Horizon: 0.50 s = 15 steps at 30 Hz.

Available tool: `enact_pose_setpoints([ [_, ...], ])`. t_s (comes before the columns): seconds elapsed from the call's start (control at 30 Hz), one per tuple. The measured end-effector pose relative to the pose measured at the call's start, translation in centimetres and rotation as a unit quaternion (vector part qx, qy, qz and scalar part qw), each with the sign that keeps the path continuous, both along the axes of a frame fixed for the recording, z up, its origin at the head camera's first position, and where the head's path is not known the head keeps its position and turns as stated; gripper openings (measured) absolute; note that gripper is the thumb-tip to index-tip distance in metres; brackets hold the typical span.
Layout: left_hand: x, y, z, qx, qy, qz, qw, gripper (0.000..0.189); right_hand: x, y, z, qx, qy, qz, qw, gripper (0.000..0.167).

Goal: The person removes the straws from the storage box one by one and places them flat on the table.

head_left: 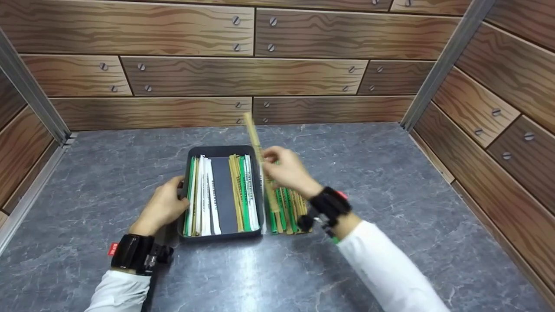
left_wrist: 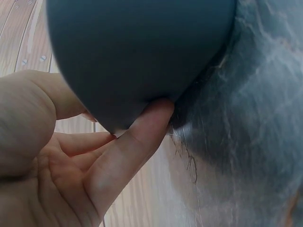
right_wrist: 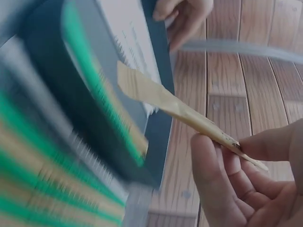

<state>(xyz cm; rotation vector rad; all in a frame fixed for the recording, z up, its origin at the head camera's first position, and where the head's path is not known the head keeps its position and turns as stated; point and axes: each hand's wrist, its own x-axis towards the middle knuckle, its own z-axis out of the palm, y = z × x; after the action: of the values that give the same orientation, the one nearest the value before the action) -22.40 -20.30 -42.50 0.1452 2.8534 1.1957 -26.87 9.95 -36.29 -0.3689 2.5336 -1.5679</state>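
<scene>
A dark grey rectangular box [head_left: 219, 151] holds slim paper stick packets in two groups. White, green and tan packets [head_left: 204, 195] line its left side; tan, green and white ones [head_left: 245, 195] lie along the right. My left hand [head_left: 161, 207] grips the box's left wall, with fingers and thumb on it in the left wrist view. Over the box's right edge, my right hand [head_left: 287, 170] pinches a tan stick packet [head_left: 251, 130] near its lower part, its far end pointing up and away. In the right wrist view, thumb and fingertips squeeze this packet [right_wrist: 189, 116].
Right of the box, partly under my right forearm, lies a row of green and tan packets [head_left: 286, 212] on the grey marbled table [head_left: 368, 173]. A white packet [head_left: 263, 216] lies by the box's right wall. Wood-patterned panels [head_left: 186, 78] stand behind and at both sides.
</scene>
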Motion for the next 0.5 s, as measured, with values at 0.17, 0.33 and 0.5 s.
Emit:
enact_pose_setpoints([
  [0.17,-0.2,-0.1,0.2,-0.004,-0.007,0.003,1.0,0.071,-0.5,4.8,-1.9,0.004,0.022,-0.049,0.9985,0.031],
  [0.33,-0.2,0.0,0.3,0.002,-0.02,0.002,0.9998,0.072,-1.1,8.6,-3.7,0.036,-0.01,-0.088,0.9954,0.033],
  [0.5,-0.1,0.2,0.1,0.005,-0.027,0.002,0.9996,0.072,-1.3,10.9,-5.3,0.071,-0.061,-0.105,0.9901,0.033],
])
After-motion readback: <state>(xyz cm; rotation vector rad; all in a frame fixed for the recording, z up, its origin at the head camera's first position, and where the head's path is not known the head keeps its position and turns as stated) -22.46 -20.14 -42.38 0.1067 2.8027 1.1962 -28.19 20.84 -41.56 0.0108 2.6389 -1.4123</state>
